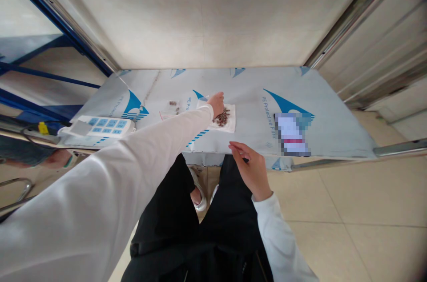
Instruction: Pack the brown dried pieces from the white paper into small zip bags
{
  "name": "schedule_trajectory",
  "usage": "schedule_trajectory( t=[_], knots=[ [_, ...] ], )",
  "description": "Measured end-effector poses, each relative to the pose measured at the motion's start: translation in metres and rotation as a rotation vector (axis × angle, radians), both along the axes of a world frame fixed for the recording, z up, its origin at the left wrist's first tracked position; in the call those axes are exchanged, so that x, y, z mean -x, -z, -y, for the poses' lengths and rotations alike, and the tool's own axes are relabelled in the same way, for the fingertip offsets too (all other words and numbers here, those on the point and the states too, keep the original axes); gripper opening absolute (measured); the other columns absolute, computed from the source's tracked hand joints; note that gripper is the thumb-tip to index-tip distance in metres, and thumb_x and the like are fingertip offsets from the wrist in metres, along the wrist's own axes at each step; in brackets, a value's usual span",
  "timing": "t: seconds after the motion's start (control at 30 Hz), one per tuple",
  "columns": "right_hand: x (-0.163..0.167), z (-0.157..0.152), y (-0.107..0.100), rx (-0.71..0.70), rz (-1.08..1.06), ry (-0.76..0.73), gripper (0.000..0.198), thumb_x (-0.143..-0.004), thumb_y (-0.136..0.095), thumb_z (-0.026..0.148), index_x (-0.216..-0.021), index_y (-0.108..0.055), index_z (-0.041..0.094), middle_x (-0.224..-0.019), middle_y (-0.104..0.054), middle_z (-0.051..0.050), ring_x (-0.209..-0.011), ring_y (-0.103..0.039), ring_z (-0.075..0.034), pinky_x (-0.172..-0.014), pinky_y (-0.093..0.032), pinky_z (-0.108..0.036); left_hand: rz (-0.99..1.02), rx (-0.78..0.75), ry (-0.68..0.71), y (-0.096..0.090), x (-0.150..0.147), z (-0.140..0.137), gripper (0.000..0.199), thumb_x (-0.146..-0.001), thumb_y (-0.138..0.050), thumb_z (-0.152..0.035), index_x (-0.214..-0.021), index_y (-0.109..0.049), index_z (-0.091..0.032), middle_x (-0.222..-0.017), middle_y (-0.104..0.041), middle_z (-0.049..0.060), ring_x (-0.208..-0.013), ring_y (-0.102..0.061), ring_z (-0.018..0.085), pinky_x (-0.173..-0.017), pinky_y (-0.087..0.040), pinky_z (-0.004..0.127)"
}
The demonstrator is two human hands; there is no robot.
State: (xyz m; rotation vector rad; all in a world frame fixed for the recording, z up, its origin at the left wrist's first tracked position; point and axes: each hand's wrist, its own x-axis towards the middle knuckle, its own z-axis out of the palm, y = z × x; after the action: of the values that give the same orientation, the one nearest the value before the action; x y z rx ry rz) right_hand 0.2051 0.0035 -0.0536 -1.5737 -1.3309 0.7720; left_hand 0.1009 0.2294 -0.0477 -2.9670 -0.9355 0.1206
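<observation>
- Sheet (232, 118): white, squarish, lying flat, partly covered.
- Pieces (223, 118): small, slim, brown, loosely heaped at mixed angles on the sheet, right of its middle.

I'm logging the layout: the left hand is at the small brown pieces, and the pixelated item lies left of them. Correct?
No: the head view shows the pixelated item right of the small brown pieces. The left hand is indeed at them.

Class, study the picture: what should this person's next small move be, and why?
Probably pinch one piece from the brown pile with the left hand: that hand is right by the pile on the white sheet, while the right hand is farther off, near the table's front edge. Whether the left hand already holds something is unclear.
</observation>
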Motion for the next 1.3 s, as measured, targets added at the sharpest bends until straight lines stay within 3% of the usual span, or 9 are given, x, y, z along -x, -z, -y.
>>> schedule_trajectory(
  t=[0.27,0.4,0.5,0.7,0.8,0.9,1.0,1.13,1.3],
  knots=[
    [0.000,0.003,0.004,-0.015,0.042,-0.013,0.027,-0.089,-0.054,0.037,-0.103,-0.071,0.020,-0.099,-0.075,-0.007,-0.086,-0.071,-0.022,-0.077,-0.058,-0.034,-0.007,-0.095,0.029,-0.025,0.025,0.014,0.033,-0.066,-0.062,-0.012,-0.098,-0.067,-0.015,-0.106,-0.068,0.016,-0.112,-0.052,0.032,-0.103,-0.026,0.047],
    [-0.003,0.006,0.003,-0.038,0.042,0.002,0.027,-0.090,-0.054,0.036,-0.101,-0.071,0.019,-0.100,-0.075,-0.008,-0.089,-0.071,-0.022,-0.082,-0.057,-0.036,0.084,-0.121,-0.250,-0.036,0.073,0.026,0.061,-0.064,-0.068,-0.034,-0.119,-0.056,-0.013,-0.113,-0.064,0.017,-0.109,-0.053,0.035,-0.095,-0.035,0.048],
    [-0.002,0.007,0.004,-0.035,0.015,0.009,0.027,-0.090,-0.053,0.037,-0.100,-0.072,0.020,-0.100,-0.075,-0.009,-0.088,-0.071,-0.023,-0.083,-0.057,-0.037,0.139,-0.082,-0.525,-0.023,0.119,0.042,0.064,-0.068,-0.065,-0.041,-0.126,-0.051,-0.017,-0.118,-0.062,0.015,-0.111,-0.053,0.034,-0.093,-0.038,0.048],
    [0.005,0.009,0.011,-0.018,0.001,-0.032,0.027,-0.090,-0.055,0.038,-0.103,-0.071,0.020,-0.102,-0.075,-0.008,-0.089,-0.071,-0.022,-0.085,-0.057,-0.036,0.347,0.045,-0.746,0.035,0.172,0.074,0.096,-0.077,-0.056,-0.061,-0.147,-0.020,-0.007,-0.151,-0.032,0.024,-0.139,-0.030,0.038,-0.110,-0.027,0.051],
    [0.007,0.009,0.011,-0.002,0.015,-0.040,0.027,-0.090,-0.055,0.038,-0.102,-0.071,0.020,-0.101,-0.075,-0.008,-0.090,-0.071,-0.023,-0.085,-0.057,-0.037,0.484,0.111,-0.792,0.045,0.181,0.070,0.078,-0.093,-0.031,-0.058,-0.148,-0.015,-0.005,-0.157,-0.021,0.021,-0.146,-0.019,0.032,-0.114,-0.024,0.049],
    [0.005,0.010,0.011,0.001,0.042,-0.029,0.027,-0.090,-0.055,0.039,-0.100,-0.071,0.020,-0.101,-0.075,-0.008,-0.089,-0.071,-0.023,-0.085,-0.057,-0.038,0.547,0.081,-0.850,0.039,0.188,0.046,0.062,-0.099,-0.008,-0.045,-0.147,-0.021,-0.007,-0.157,-0.025,0.017,-0.145,-0.023,0.026,-0.113,-0.028,0.048],
    [0.003,0.011,0.011,0.011,0.064,-0.018,0.027,-0.090,-0.054,0.040,-0.099,-0.072,0.021,-0.100,-0.075,-0.008,-0.089,-0.071,-0.024,-0.085,-0.057,-0.039,0.506,0.090,-0.826,0.030,0.196,0.014,0.057,-0.098,-0.026,-0.048,-0.139,-0.040,-0.011,-0.149,-0.041,0.012,-0.140,-0.032,0.025,-0.112,-0.031,0.045],
    [0.004,0.013,0.011,0.019,0.078,-0.014,0.028,-0.089,-0.055,0.040,-0.099,-0.072,0.021,-0.098,-0.076,-0.008,-0.086,-0.072,-0.024,-0.083,-0.058,-0.040,0.377,0.183,-0.726,0.025,0.201,-0.013,0.046,-0.079,-0.062,-0.044,-0.120,-0.061,-0.022,-0.132,-0.061,0.005,-0.126,-0.050,0.026,-0.104,-0.040,0.040],
    [0.005,0.013,0.012,0.025,0.081,-0.019,0.028,-0.090,-0.053,0.039,-0.102,-0.071,0.020,-0.100,-0.075,-0.008,-0.089,-0.072,-0.024,-0.086,-0.057,-0.040,0.334,0.104,-0.782,0.028,0.201,-0.011,0.030,-0.082,-0.058,-0.037,-0.108,-0.069,-0.025,-0.120,-0.068,0.006,-0.117,-0.057,0.033,-0.101,-0.038,0.052]
  ],
)
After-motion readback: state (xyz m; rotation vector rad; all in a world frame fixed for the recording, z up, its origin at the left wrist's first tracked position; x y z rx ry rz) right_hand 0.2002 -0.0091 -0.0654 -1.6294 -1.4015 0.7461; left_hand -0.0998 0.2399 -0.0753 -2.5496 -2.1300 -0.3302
